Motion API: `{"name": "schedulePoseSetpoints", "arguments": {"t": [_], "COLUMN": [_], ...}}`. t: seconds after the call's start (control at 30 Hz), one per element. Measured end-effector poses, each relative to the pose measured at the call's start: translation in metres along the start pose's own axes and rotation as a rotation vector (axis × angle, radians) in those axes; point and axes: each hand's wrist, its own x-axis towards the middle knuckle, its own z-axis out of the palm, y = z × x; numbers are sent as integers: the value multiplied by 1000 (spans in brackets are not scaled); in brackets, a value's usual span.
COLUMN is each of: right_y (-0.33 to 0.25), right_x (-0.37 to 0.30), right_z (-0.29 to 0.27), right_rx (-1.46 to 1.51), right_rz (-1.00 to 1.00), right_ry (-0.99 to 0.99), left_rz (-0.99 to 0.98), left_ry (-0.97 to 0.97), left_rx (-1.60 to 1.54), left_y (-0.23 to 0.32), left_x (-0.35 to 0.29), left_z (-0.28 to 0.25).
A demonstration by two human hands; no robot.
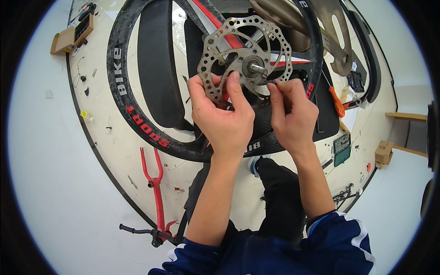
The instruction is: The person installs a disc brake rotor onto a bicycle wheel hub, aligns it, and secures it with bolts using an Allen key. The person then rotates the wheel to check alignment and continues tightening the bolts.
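Pinched the near left edge of the silver brake disc [239, 66] between thumb and fingers with the left hand [224, 119]; pinched a thin dark piece [270, 83] between thumb and forefinger with the right hand [297, 112], just to the near right of the axle [261, 70]; could not tell its kind, nor whether touching the disc; had the disc lying around the axle, at the middle of the black wheel [118, 68]; saw an orange-handled screwdriver [338, 103] to the right, and a red fork [158, 201] over the pale floor [123, 156] to the near left; judged a dropped piece the likeliest mishap, given so slight a grip, perhaps lost through the disc's openings; risked also tilting the disc through uneven pressure at one edge, scraping fingertips through a sudden slip, and smearing the braking face through bare-skin contact.
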Motion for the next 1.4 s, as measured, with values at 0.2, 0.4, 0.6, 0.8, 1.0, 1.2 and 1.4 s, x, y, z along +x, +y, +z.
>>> {"name": "schedulePoseSetpoints", "arguments": {"t": [0.2,0.4,0.6,0.8,1.0,1.2,1.4], "right_y": [5,17,28,33,27,27,26], "right_x": [14,26,40,66,102,117,84], "right_z": [-7,-19,-34,-43,-51,-53,-50], "right_rx": [151,53,-6,-88,-87,-149,-56], "right_rz": [37,-170,-280,-563,-714,-842,-521], "right_ry": [9,-161,-318,-467,-678,-800,-648], "left_rz": [31,-5,9,-24,-6,-15,3], "left_ry": [1,21,-3,18,12,29,20], "left_rx": [43,15,41,0,39,7,79], "left_y": [-3,-3,-1,-1,-1,0,0], "left_x": [2,2,1,2,3,3,3], "left_z": [-2,-2,-2,-2,-4,-1,-3]}}
